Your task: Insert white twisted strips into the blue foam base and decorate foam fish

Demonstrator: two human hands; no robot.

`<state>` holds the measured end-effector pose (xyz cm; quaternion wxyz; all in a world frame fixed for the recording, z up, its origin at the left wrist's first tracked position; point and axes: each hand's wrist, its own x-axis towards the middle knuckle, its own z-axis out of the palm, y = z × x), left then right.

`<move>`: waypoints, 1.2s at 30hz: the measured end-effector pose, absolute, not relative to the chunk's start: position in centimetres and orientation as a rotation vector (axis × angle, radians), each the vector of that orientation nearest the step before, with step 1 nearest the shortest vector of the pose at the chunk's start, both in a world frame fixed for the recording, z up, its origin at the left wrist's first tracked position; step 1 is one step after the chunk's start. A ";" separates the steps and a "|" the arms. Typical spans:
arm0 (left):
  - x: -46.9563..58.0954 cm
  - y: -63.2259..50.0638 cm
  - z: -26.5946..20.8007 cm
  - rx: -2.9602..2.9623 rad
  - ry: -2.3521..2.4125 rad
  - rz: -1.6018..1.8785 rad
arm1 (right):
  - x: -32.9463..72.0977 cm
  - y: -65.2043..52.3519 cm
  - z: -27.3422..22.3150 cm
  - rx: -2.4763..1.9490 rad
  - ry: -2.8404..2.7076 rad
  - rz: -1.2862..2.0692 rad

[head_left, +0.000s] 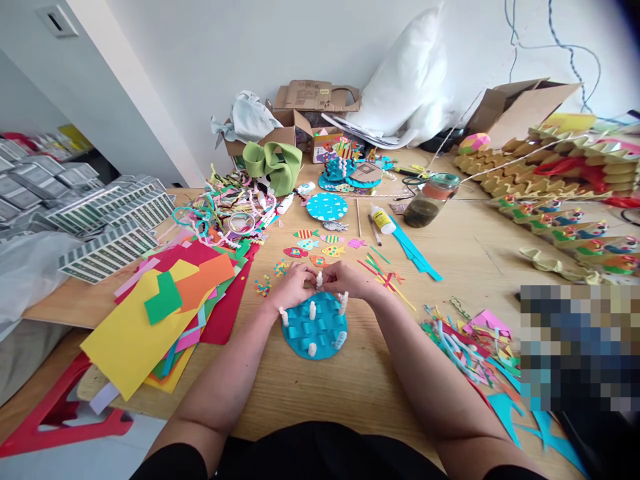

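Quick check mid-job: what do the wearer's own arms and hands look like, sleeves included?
Left hand and right hand are ungloved, forearms bare. Left sleeve and right sleeve are black and short. No watch or bracelet shows.

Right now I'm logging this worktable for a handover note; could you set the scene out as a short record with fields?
Left grip: fingertips at a white twisted piece; whether pinched is unclear
Right grip: fingertips at the same piece, from the other side
Under the work: round blue base, five more pale pieces on it
Beyond the hands: paper fish, glue bottle, glass jar
Left side: coloured paper sheets
Right side: paper scraps
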<state>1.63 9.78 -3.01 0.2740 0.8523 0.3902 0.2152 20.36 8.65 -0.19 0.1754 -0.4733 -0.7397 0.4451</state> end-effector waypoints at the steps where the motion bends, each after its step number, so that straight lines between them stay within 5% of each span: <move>1: 1.6 9.8 -3.0 2.293 1.052 0.573 | 20.4 8.7 -0.2 -1.335 -2.093 1.261; 18: 1.6 9.9 -3.3 2.308 1.087 0.568 | 20.6 8.7 0.4 -1.359 -2.090 1.273; 36: 1.6 9.8 -3.4 2.239 1.077 0.612 | 19.5 8.1 6.5 -1.500 -2.277 0.738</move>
